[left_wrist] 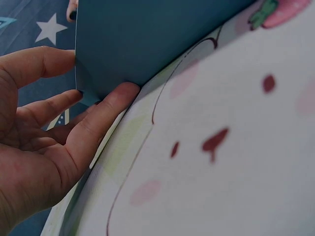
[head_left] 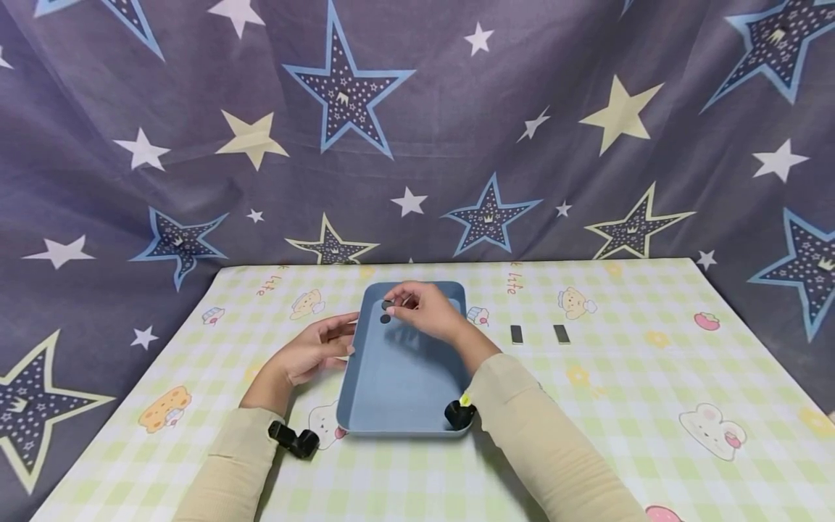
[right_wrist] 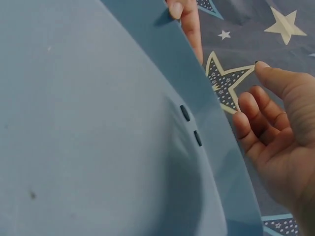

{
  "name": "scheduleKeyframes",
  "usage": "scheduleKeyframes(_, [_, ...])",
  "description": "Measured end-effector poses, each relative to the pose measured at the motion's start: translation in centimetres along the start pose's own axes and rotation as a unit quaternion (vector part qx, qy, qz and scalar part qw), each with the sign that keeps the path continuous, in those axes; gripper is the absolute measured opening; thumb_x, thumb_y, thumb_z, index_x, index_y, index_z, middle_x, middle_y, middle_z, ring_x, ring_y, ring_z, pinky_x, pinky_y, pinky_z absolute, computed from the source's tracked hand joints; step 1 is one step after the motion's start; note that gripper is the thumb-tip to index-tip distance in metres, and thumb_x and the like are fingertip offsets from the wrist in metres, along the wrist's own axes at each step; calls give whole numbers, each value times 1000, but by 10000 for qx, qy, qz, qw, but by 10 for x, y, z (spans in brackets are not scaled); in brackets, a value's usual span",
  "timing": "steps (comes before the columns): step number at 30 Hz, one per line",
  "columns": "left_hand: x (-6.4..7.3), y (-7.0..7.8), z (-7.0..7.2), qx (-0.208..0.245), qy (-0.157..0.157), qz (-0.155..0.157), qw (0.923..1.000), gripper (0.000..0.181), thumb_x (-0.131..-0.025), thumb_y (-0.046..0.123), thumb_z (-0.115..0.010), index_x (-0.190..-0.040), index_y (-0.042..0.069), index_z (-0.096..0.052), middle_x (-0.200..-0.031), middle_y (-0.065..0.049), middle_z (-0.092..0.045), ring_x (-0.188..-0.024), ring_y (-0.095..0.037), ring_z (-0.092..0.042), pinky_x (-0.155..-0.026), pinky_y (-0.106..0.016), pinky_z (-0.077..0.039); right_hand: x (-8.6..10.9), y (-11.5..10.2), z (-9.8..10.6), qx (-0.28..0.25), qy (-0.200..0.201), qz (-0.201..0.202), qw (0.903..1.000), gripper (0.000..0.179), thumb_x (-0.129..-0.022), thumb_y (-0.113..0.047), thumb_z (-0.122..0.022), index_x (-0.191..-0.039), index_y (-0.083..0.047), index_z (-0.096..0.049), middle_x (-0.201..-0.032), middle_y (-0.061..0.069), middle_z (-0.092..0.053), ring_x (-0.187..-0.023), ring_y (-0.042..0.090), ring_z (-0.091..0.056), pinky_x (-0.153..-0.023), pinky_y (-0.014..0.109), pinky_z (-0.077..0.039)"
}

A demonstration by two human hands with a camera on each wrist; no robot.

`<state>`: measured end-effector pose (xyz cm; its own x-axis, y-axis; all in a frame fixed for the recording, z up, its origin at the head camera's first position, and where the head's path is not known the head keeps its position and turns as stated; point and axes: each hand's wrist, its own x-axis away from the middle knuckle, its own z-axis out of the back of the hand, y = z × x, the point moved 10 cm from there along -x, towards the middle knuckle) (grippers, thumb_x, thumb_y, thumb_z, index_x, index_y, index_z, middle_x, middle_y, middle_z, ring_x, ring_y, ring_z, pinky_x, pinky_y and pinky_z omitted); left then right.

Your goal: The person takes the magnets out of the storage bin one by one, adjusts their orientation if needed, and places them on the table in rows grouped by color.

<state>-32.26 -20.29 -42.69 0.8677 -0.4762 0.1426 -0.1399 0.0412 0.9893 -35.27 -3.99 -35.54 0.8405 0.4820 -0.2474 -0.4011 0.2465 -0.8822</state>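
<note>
A blue-grey tray lies in front of me. My left hand holds its left side; in the right wrist view, the left thumb rests over the rim with a finger outside the wall. Over the far left part of the tray, my right hand pinches a small dark piece between its fingertips; little of that piece shows. Two small black discs, one upper and one lower, lie on the tray floor near its wall. From the head view, the lower disc appears just below the fingertips.
Two small dark rectangular pieces, one nearer and one farther right, lie on the table right of the tray. A checked cartoon cloth covers the table. Behind it hangs a star-patterned curtain.
</note>
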Motion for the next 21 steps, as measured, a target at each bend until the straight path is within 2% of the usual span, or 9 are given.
scheduleKeyframes(8, [0, 1, 1, -53, 3, -13, 10000, 72, -91, -4, -57, -154, -2, -20, -150, -32, -28, -121, -27, -54, -84, -39, -54, 2, -20, 1, 386, -109, 238, 9989, 18, -93, -13, -68, -110, -8, -69, -90, 2, -64, -74, 17, -58, -64, 28, -48])
scheduleKeyframes(21, [1, 0, 1, -91, 44, 1, 9999, 74, -91, -3, -58, -153, -2, -20, -149, -32, -29, -118, -26, -55, -84, -39, -54, 18, -27, 14, 604, -173, 218, 9978, 16, -93, -14, -67, -109, -9, -67, -93, 2, -63, -80, 17, -59, -67, 30, -49])
